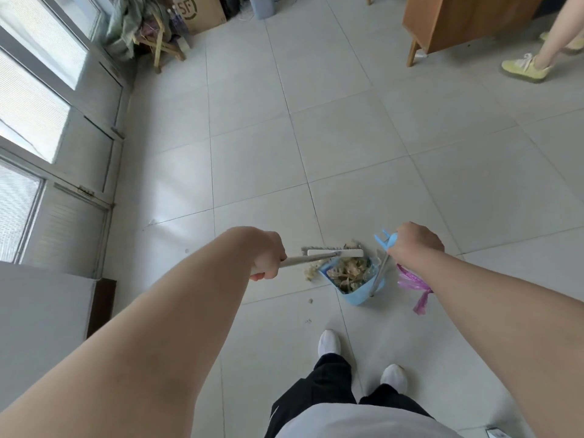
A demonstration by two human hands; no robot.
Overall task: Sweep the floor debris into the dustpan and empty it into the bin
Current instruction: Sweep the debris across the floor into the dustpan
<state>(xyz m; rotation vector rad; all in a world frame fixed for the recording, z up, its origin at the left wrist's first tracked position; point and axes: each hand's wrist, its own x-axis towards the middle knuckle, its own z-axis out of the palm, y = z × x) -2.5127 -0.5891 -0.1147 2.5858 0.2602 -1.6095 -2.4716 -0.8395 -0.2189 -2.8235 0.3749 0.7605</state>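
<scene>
My left hand (268, 259) grips the metal handle of a broom (335, 252), whose white head rests on the floor at the mouth of a light blue dustpan (358, 294). The dustpan holds a heap of yellowish-green debris (347, 273). My right hand (416, 245) is closed around the blue top of the dustpan's upright handle. A small clump of debris (311, 273) lies just left of the pan. A few crumbs (310, 300) sit on the tiles nearer my feet. A grey bin (260, 7) stands at the far wall.
A pink plastic bag (414, 284) lies on the floor right of the dustpan. Another person's leg and yellow shoe (524, 68) are at the upper right by a wooden cabinet (458, 23). Windows line the left wall. A cardboard box (202, 12) and wooden stool (159, 45) stand far left.
</scene>
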